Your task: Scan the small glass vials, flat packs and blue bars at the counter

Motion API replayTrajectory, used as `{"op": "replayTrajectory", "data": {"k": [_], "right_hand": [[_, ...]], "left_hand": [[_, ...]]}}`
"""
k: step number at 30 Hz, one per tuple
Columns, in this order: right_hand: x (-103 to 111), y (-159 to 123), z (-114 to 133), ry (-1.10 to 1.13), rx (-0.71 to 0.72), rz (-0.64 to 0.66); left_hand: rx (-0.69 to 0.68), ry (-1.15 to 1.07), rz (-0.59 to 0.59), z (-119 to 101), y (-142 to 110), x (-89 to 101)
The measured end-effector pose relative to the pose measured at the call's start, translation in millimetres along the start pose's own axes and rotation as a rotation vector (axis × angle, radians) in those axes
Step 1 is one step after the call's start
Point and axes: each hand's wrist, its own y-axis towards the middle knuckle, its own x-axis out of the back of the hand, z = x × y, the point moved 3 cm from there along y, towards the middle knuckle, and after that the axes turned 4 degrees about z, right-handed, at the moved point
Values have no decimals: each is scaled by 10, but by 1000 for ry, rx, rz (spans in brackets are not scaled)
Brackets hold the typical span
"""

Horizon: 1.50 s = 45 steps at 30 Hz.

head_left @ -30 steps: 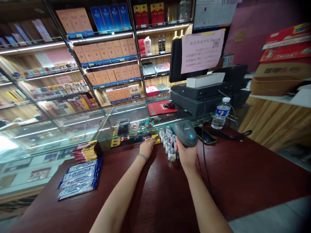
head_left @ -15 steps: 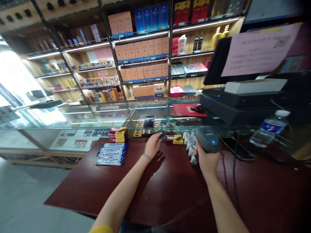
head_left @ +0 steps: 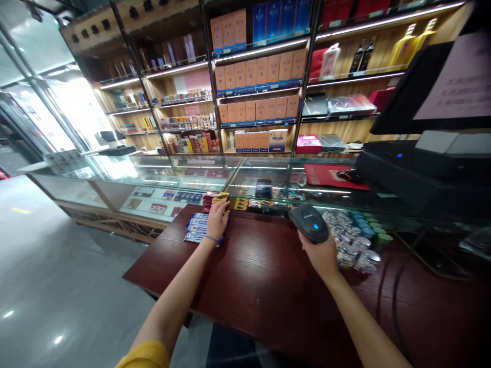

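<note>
Head view: gripped the dark-grey plastic scanner [head_left: 310,223] by its handle with the right hand [head_left: 321,255], above the dark-red wooden table [head_left: 249,276]; had the left hand [head_left: 218,221] at the stacked flat red-and-yellow packets [head_left: 209,201], near the table's far edge; couldn't tell its grasp. Judged packets light, slippery, best pinched endwise.

left hand over at the stacked packets, scanner left of the jars.
the left hand [head_left: 218,223] has gone from the bench's far edge near the jars [head_left: 351,243] to the red-and-yellow stack [head_left: 215,200], partly covering the blue sachets [head_left: 197,228]; the right hand [head_left: 320,253] has carried the scanner [head_left: 310,223] leftward, and green-topped containers [head_left: 378,231] now show beyond the jars.
</note>
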Motion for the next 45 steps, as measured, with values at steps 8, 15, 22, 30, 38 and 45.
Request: {"op": "replayTrajectory", "data": {"k": [8,15,22,30,38,45], "right_hand": [[-312,-180,112,-78,54,193],[-328,-224,105,-113,55,237],[-297,-226,39,-82,40,232],[-253,-217,40,-73,34,191],[-133,-192,-96,-38,113,51],[11,-185,-173,-137,91,73]], "left_hand": [[28,150,102,357,35,110],[24,314,210,453,326,-32],[29,383,227,454,197,-93],[70,276,138,339,213,152],[441,-527,-337,-146,178,-116],[789,-1380,-207,-711,-108,-835]]}}
